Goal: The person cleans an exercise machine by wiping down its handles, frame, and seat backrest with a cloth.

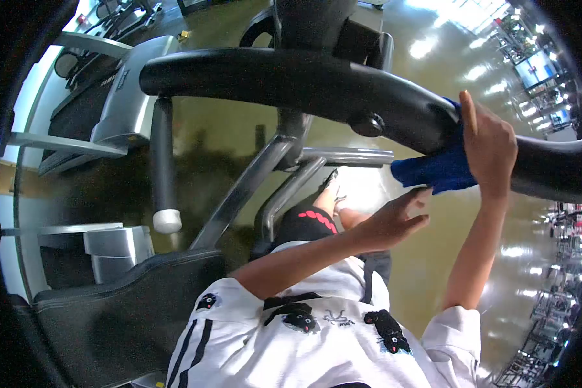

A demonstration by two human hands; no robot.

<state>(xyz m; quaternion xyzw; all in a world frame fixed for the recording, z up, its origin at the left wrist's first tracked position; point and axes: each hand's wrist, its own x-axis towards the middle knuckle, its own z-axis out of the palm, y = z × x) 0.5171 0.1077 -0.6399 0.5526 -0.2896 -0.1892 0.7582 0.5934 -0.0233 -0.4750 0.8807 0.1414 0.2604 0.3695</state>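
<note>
A blue cloth [436, 171] is draped against the right part of a thick, curved black machine bar [304, 77]. My right hand [491, 145] is wrapped over the bar with the cloth pressed under it, thumb pointing up. Just below the cloth's hanging end, my left hand [401, 220] is in the air with its fingers apart and nothing in it. The cloth's left end hangs near the tip of a grey metal tube [352, 156].
A black handle [163, 161] with a white end hangs at left. A black padded seat [129, 317] is at lower left, near silver machines [136, 90]. Grey frame tubes [246, 191] stand ahead of my legs. More gym equipment lines the right side.
</note>
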